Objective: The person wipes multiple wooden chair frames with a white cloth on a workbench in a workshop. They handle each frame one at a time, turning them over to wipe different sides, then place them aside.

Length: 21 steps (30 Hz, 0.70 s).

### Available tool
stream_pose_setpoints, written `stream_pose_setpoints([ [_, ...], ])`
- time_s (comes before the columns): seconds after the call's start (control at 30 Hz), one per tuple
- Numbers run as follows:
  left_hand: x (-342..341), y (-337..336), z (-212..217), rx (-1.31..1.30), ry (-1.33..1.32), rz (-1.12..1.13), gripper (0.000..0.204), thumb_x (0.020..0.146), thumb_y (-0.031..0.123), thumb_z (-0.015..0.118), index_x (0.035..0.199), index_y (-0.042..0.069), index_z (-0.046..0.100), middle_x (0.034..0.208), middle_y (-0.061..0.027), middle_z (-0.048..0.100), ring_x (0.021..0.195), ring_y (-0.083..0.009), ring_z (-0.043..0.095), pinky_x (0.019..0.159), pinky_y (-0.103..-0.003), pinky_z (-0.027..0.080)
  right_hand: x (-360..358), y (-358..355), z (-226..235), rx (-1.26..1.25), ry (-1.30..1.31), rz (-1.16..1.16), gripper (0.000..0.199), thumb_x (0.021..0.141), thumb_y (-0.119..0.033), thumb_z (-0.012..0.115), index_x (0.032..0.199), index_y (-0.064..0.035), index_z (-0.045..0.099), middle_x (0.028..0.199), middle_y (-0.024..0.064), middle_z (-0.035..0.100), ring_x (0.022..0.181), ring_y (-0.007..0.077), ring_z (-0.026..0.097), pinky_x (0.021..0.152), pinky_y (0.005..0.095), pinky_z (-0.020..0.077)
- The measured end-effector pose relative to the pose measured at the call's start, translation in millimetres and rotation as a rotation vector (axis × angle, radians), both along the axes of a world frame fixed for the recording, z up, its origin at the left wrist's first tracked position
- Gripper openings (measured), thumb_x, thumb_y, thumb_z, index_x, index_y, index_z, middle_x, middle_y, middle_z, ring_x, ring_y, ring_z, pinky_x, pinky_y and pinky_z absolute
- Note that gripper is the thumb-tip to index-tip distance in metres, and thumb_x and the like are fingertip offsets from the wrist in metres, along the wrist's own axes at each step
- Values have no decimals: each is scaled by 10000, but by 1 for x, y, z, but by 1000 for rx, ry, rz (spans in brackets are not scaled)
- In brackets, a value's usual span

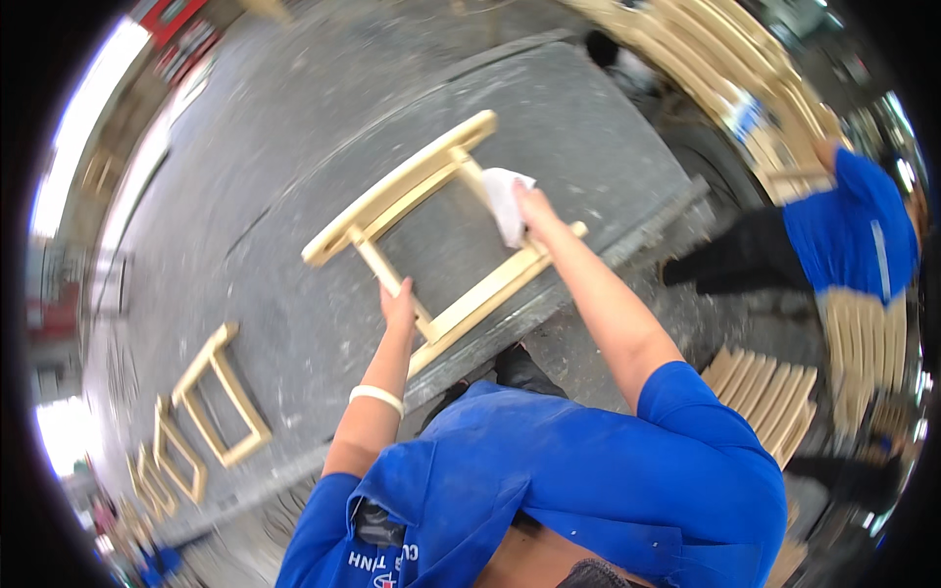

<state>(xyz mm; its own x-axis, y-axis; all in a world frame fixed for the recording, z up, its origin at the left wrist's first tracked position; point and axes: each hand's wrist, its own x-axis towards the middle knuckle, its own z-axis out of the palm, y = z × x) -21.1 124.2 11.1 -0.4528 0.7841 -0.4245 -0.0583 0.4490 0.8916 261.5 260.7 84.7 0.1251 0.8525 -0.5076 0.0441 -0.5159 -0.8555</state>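
Note:
A pale wooden frame (pixel 412 186) with curved rails lies on the grey worktable (pixel 294 137) in front of me. My left hand (pixel 398 304) grips one of its straight side pieces near the lower rail. My right hand (pixel 534 211) presses a white cloth (pixel 507 201) against the other side piece of the frame. Both my arms wear short blue sleeves, and a white band sits on my left wrist.
Several similar wooden frames (pixel 211 402) lie in a row at the table's left end. A stack of curved wooden parts (pixel 769 392) sits low on my right. Another person in a blue shirt (pixel 853 230) stands at the right beside tall stacks of wooden pieces (pixel 725 59).

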Motion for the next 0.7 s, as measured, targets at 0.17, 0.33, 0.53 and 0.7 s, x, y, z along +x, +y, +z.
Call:
stream_pose_setpoints([
  [0.17, 16, 3, 27, -82, -29, 11, 639, 827, 140, 663, 1381, 69, 352, 1212, -129, 553, 1083, -225, 532, 919, -337, 424, 10, 23, -14, -176, -116, 178, 716, 910, -528, 467, 1288, 81, 443, 1273, 189, 533, 1187, 302, 497, 970, 406, 384],
  [0.33, 19, 13, 44, -165, -164, 90, 557, 809, 162, 684, 1298, 36, 448, 1153, -124, 593, 1042, -215, 557, 892, -336, 439, 18, 23, -33, -244, -112, 246, 703, 920, -563, 400, 1364, -18, 393, 1344, 131, 479, 1231, 274, 441, 935, 488, 376],
  [0.53, 2, -3, 72, -227, -82, 113, 571, 833, 211, 632, 1353, 141, 408, 1228, -121, 547, 1130, -267, 509, 884, -501, 425, 5, 9, -39, -163, 193, 241, 600, 971, -457, 395, 1339, 16, 402, 1333, 123, 486, 1214, 249, 471, 979, 397, 386],
  [0.7, -66, -41, 77, -228, -56, 91, 574, 842, 205, 595, 1378, 169, 392, 1247, -118, 536, 1137, -263, 502, 879, -459, 439, -64, -29, -28, -301, 282, 117, 574, 979, -442, 389, 1330, 12, 404, 1308, 120, 503, 1200, 243, 486, 980, 386, 391],
])
